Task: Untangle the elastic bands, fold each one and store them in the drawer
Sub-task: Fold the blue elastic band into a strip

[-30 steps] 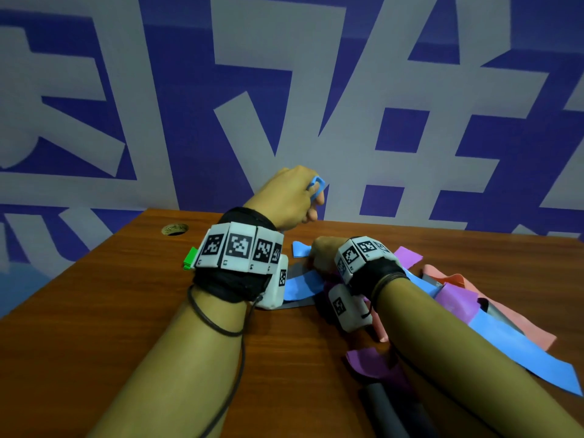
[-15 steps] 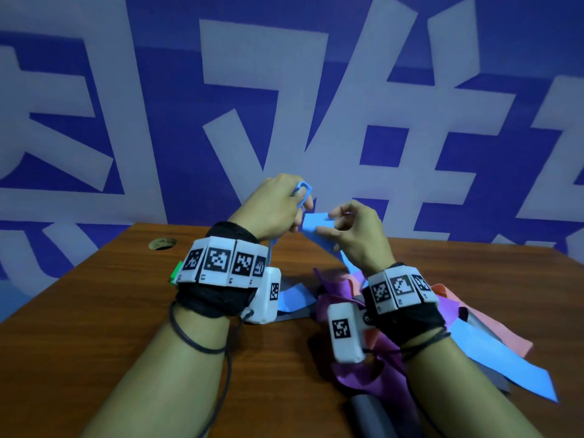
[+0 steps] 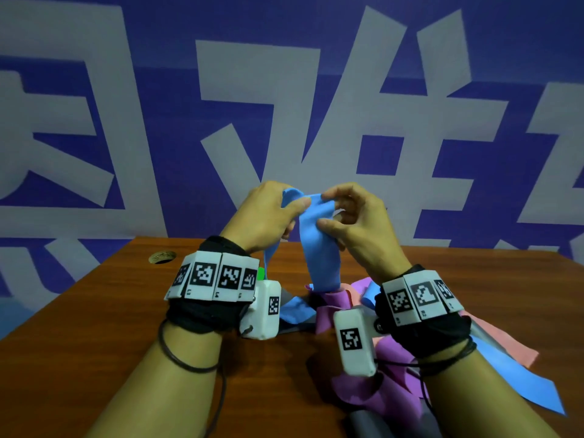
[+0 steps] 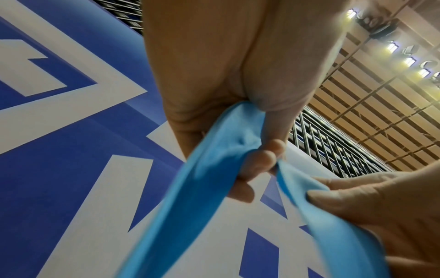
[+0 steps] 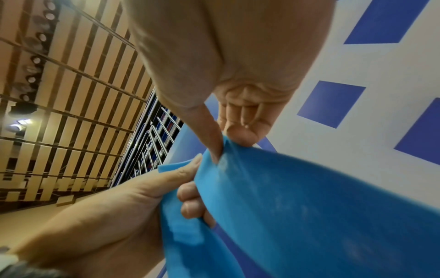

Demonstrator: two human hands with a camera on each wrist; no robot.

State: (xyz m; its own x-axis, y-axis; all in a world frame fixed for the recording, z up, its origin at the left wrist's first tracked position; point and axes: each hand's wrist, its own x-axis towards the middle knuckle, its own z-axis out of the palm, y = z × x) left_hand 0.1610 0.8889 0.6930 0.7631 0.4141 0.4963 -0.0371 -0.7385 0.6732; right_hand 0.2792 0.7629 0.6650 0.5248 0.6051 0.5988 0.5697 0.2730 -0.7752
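Blue wall with big white shapes fills the top of the head view, and a brown table (image 3: 94,311) runs along the bottom. The blue band (image 3: 317,245) is held up mid-frame above the table, and its lower end drops into the pile (image 3: 335,303) of purple, pink and blue bands at lower centre and right, so it's not free yet.

Left hand (image 3: 265,216) has its fingers curled round the bunched top end of the band; the left wrist view shows it squeezed between thumb and fingers (image 4: 262,159). Right hand (image 3: 357,222) is pinching the flat edge right beside it, thumb on one side and fingertips on the other, clear in the right wrist view (image 5: 214,148).

My guess is this is the untangle step, just getting this one out. To do it well I'd keep the left grip fixed and walk the right pinch down the band, flattening it as you go. Lift slowly rather than yanking, because these things stretch and then snap or drag the whole pile along. If the purple one (image 3: 331,311) rides up with it, stop and unhook it.

No drawer visible in any view, so storing is a way off.
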